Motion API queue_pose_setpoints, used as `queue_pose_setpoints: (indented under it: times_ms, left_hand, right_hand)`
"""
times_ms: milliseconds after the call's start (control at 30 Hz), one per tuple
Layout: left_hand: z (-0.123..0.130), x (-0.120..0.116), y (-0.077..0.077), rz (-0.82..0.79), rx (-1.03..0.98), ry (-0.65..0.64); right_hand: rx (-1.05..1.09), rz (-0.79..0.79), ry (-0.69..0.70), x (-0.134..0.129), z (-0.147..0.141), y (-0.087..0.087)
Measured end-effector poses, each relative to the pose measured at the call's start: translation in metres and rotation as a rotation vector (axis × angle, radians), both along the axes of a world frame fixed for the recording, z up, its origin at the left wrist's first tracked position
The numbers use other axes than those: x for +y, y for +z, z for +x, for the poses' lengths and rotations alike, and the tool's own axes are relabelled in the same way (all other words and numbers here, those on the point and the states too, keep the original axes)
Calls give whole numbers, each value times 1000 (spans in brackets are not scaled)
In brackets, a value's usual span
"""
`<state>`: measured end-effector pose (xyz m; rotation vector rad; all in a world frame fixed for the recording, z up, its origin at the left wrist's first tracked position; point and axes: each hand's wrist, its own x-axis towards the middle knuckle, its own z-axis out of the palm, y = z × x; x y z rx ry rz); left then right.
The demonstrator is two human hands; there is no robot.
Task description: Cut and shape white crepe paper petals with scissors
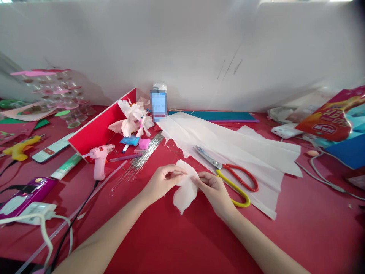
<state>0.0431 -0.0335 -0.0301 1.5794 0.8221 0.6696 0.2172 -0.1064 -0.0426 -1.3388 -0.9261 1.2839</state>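
Observation:
My left hand [165,182] and my right hand [212,189] pinch a small cut piece of white tissue paper [184,194] between them, above the red tabletop. The piece has rounded lobes, like petals, one pointing up and another hanging down. Just beyond my right hand lie scissors [219,165] with one red and one yellow handle. They rest on a large creased sheet of white paper [256,150] with ragged edges. Past my left hand, a bundle of thin metal wires [146,152] lies on the table near a bunch of crumpled white paper flowers [131,118].
A pink glue gun [100,161] and its black cord lie on the left, beside a red board [99,125]. A phone [159,104] leans against the wall. A purple power strip [31,194] sits at far left. Orange-red packaging [330,118] and cables [316,173] occupy the right.

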Motion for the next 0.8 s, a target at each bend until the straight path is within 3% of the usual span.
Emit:
queue_pose_setpoints:
  times_ms: [167, 333, 533, 667, 800]
  left_hand:
    - [2, -6, 4, -35, 18, -134]
    - [2, -3, -1, -52, 16, -18]
    - [2, -4, 1, -18, -29, -135]
    - [-1, -3, 3, 60, -12, -61]
    - [-9, 6, 6, 9, -29, -41]
  right_hand:
    - [5, 21, 5, 1, 2, -3]
    - [9, 53, -11, 2, 2, -7]
    - [-19, 57, -27, 0, 2, -7]
    - [-37, 43, 3, -1, 1, -3]
    - [-50, 38, 12, 0, 2, 1]
